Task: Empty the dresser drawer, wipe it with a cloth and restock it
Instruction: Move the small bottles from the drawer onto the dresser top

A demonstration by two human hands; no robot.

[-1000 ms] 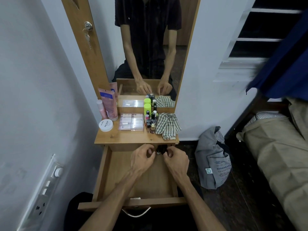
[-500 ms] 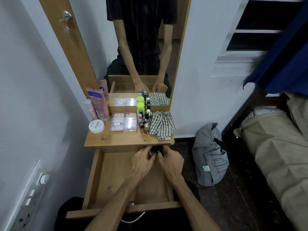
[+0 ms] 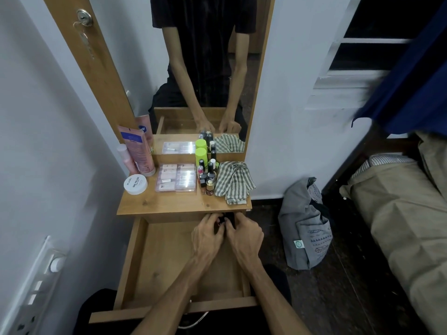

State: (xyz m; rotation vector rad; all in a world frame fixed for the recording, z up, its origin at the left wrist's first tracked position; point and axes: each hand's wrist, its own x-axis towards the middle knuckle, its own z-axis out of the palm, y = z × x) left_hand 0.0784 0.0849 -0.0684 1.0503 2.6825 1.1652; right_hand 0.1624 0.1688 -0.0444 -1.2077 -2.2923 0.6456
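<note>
Reaching into the back of the open drawer (image 3: 145,264) at lower centre, the left hand (image 3: 208,238) and right hand (image 3: 244,238) curl their fingers round small dark bottles (image 3: 225,220), likely nail polish. These look light, hard, glassy and slippery, best pinched by cap or body. The checked cloth (image 3: 233,181) lies on the dresser top (image 3: 169,204), mid-frame.

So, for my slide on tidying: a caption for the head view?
Both hands reach small bottles at the back of the open drawer; cloth waits on top.
</note>
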